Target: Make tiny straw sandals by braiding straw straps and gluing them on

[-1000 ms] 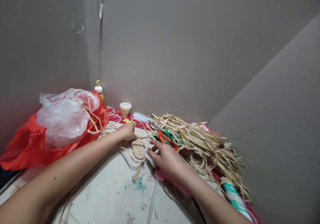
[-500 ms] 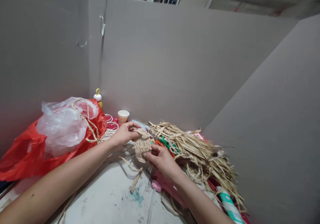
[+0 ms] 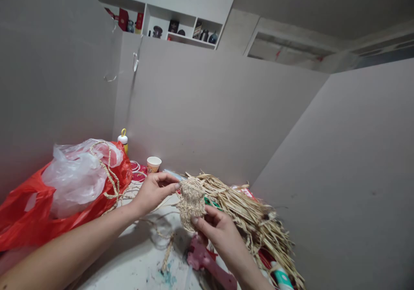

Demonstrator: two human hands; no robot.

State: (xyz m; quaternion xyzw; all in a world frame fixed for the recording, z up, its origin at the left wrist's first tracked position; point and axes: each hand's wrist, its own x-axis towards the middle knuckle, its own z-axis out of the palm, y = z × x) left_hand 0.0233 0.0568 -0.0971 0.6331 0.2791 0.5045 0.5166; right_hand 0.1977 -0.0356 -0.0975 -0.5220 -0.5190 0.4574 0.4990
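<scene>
A small woven straw piece (image 3: 191, 200), shaped like a little shoe sole, is held up over the table between both hands. My left hand (image 3: 155, 193) pinches its upper left edge between thumb and fingers. Lower down, my right hand (image 3: 218, 225) grips its right side, thumb on the near face and fingers partly behind. Green scissor handles (image 3: 211, 202) show just behind the woven piece. Under my right wrist lies a pink glue gun (image 3: 208, 262). A short braided straw end (image 3: 168, 251) rests on the white tabletop (image 3: 136, 255).
Dry straw (image 3: 246, 212) is heaped at the right. A red plastic bag (image 3: 29, 204) with a clear bag (image 3: 77, 178) fills the left. Behind stand a paper cup (image 3: 154, 164) and a yellow-and-white bottle (image 3: 123, 140). Grey partitions (image 3: 200, 109) enclose the table.
The camera view has tilted up, bringing more shelf into sight. Both hands still hold the woven piece, which now covers the orange scissor handles and faces the camera more squarely.
</scene>
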